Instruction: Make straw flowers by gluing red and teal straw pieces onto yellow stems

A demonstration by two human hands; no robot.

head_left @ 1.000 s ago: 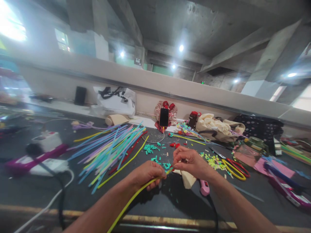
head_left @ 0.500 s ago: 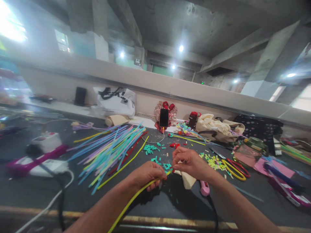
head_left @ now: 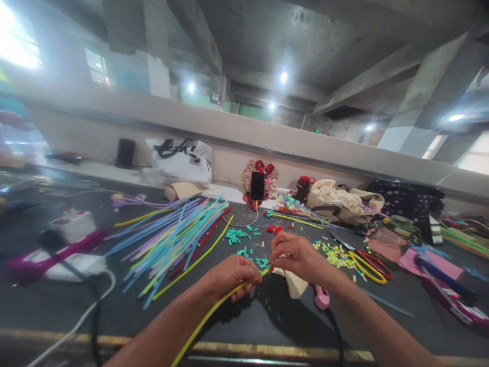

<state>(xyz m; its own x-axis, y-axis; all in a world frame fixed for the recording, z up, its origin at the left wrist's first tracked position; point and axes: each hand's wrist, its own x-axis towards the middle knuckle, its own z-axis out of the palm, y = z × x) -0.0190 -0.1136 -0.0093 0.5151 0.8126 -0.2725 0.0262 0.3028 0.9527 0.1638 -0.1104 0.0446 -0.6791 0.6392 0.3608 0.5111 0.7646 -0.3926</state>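
My left hand (head_left: 234, 275) is closed round a long yellow chenille stem (head_left: 196, 332), whose tail runs down past my left forearm to the bottom edge. My right hand (head_left: 293, 253) is pinched at the stem's tip, where small green and red bits show. The fingers hide most of what it grips. Just beyond the hands lie small green pieces (head_left: 236, 235) and red pieces (head_left: 274, 229). Cut yellow pieces (head_left: 338, 256) are scattered right of my right hand. Below that hand rest a cream block (head_left: 296, 286) and a pink tool handle (head_left: 321, 297) with a black cord.
A bundle of coloured stems (head_left: 179, 234) covers the left of the dark table (head_left: 244, 334). Scissors (head_left: 367, 266) with yellow handles lie at right. A phone (head_left: 257, 185) stands at the back, its cable on the table. A power strip (head_left: 72, 262) is at far left.
Almost nothing differs. Both hands stay at the stem's tip in nearly the same pose, and the view has shifted very slightly.
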